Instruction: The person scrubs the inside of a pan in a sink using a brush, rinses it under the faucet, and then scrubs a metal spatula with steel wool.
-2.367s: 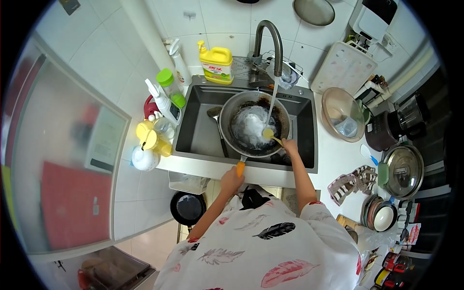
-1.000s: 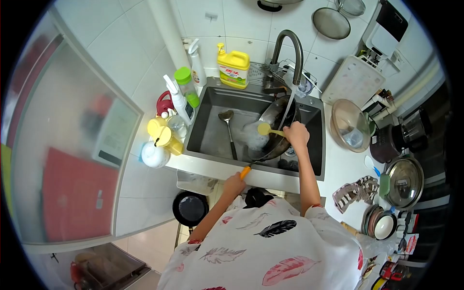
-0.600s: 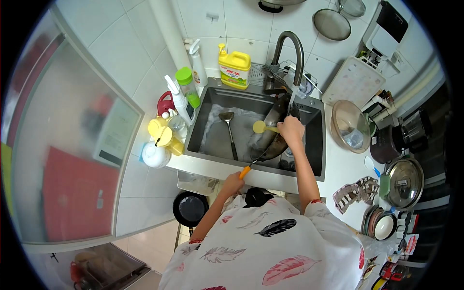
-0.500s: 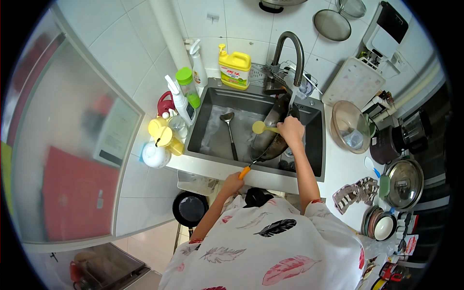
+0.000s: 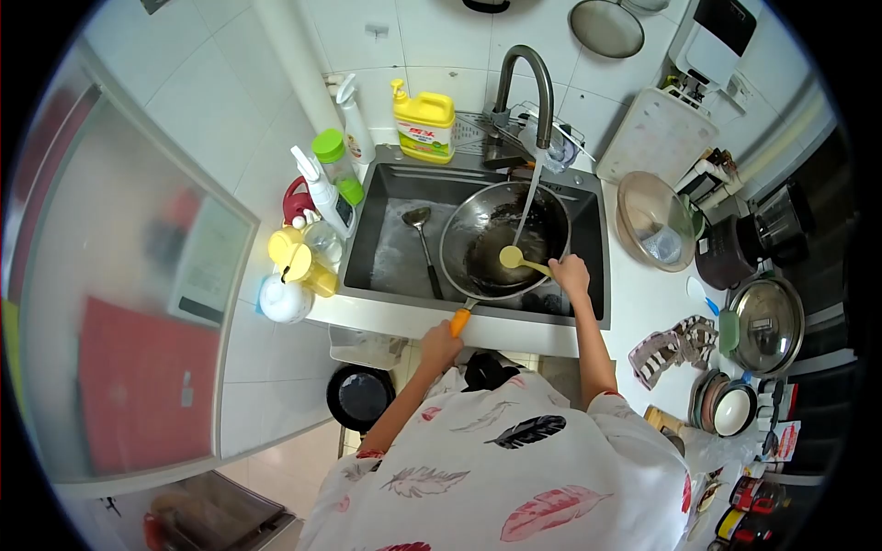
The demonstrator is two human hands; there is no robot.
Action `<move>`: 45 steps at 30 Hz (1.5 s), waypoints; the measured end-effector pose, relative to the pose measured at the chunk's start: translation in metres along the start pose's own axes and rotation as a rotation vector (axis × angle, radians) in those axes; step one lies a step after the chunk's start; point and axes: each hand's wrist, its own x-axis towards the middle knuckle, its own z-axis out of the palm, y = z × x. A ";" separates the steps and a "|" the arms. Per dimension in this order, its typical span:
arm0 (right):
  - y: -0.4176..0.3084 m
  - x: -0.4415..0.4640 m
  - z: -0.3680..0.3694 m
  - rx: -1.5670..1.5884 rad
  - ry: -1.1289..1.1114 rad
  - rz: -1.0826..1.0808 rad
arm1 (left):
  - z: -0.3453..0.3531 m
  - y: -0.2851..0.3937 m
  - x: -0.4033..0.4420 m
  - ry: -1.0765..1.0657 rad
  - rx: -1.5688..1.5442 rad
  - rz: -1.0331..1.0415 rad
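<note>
A wok (image 5: pixel 459 241) rests in the grey sink, its dark inside facing up and water falling into it. My left hand (image 5: pixel 441 348) is closed round the wok's orange handle (image 5: pixel 460 321), in front of the sink edge. In my right hand (image 5: pixel 571 276) is the handle of a yellow dish brush (image 5: pixel 512 257); its round head sits over the inside of the wok. A ladle-like spatula (image 5: pixel 418 220) with a black grip lies in the sink to the left of the wok. From the curved faucet (image 5: pixel 528 55) a stream of water runs down.
The sink (image 5: pixel 363 230) has suds at its left. Along that side stand spray bottles (image 5: pixel 323 195) and a green-lidded bottle (image 5: pixel 337 163); a yellow detergent jug (image 5: pixel 426 127) is behind. On the right counter are a translucent bowl (image 5: pixel 634 220), a striped cloth (image 5: pixel 654 358) and a pot lid (image 5: pixel 770 332).
The wok has gone from tilted up under the faucet to lying nearly level with its inside upward. My right hand has moved right and nearer to me with the brush.
</note>
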 end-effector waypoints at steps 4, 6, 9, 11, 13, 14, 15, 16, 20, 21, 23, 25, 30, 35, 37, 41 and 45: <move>0.016 0.000 0.017 0.040 0.033 0.018 | -0.004 0.003 -0.003 -0.013 0.005 0.004; 0.023 0.002 0.022 0.046 -0.009 0.044 | -0.002 0.003 -0.003 -0.006 -0.019 0.004; 0.034 0.011 0.034 0.019 -0.085 0.086 | 0.003 -0.003 -0.002 -0.017 -0.046 0.027; 0.041 0.015 0.040 0.007 -0.110 0.091 | 0.005 -0.005 -0.001 -0.033 -0.053 0.035; 0.048 0.021 0.049 -0.003 -0.132 0.098 | 0.003 -0.002 0.000 -0.050 -0.058 0.045; 0.050 0.024 0.054 -0.011 -0.131 0.116 | 0.002 0.001 0.000 -0.094 -0.072 0.023; 0.051 0.024 0.056 -0.018 -0.130 0.135 | 0.003 0.002 0.000 -0.139 -0.086 0.000; 0.053 0.024 0.058 -0.017 -0.132 0.136 | 0.004 0.003 0.000 -0.141 -0.085 -0.001; 0.054 0.021 0.062 0.013 -0.121 0.162 | 0.011 0.004 0.001 -0.130 -0.081 0.062; 0.054 0.022 0.061 0.018 -0.119 0.158 | 0.013 0.004 0.002 -0.131 -0.085 0.061; 0.053 0.023 0.060 0.018 -0.107 0.162 | 0.018 0.007 0.001 -0.111 -0.102 0.068; 0.055 0.029 0.057 0.016 -0.093 0.168 | 0.028 0.010 0.001 -0.092 -0.121 0.078; 0.063 0.044 0.054 0.023 -0.101 0.168 | 0.042 0.020 0.004 -0.113 -0.128 0.055; 0.069 0.051 0.057 0.034 -0.100 0.185 | 0.042 0.026 0.005 -0.138 -0.138 0.059; 0.070 0.051 0.056 0.045 -0.110 0.181 | 0.054 0.017 0.010 -0.178 -0.174 0.034; 0.068 0.051 0.046 0.054 -0.097 0.175 | 0.069 0.003 0.020 -0.149 0.035 0.323; 0.067 0.052 0.047 0.031 -0.068 0.179 | 0.069 0.012 0.019 -0.163 0.062 0.345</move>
